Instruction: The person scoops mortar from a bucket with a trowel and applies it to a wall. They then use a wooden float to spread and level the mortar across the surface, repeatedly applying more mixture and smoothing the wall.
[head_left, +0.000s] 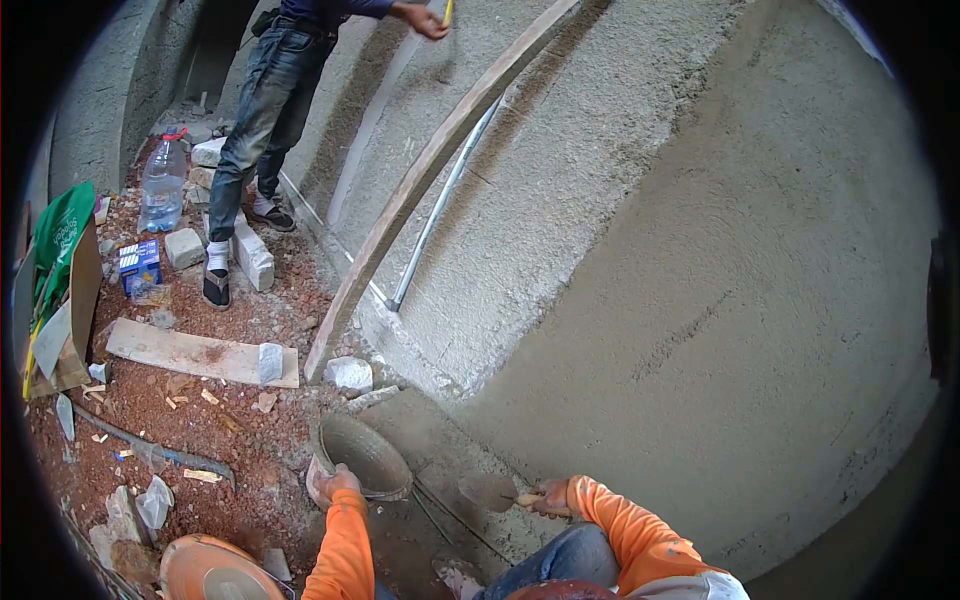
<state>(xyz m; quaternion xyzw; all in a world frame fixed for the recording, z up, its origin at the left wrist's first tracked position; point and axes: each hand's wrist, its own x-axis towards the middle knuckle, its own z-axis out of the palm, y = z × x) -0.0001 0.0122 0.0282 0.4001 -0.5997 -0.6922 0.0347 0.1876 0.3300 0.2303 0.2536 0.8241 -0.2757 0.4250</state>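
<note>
My left hand [338, 482] grips the near rim of a mortar-smeared bucket [365, 450], which is tilted with its mouth toward me. In my right hand [550, 497] is the wooden handle of a trowel [489, 492]; its grey blade points left, toward the bucket, just above the mortar-covered ground. Both my sleeves are orange. To the right, smooth wet mortar [720, 320] coats the wall, bordering a rougher, paler stretch of plaster [540, 220].
A long wooden board [415, 185] leans against the wall beside a thin metal pipe [447, 200]. A co-worker [250, 120] stands at upper left among white blocks [252, 255]. Nearby are a water bottle [163, 185], a plank [190, 350], a hose [150, 440] and an orange-rimmed tub [185, 560].
</note>
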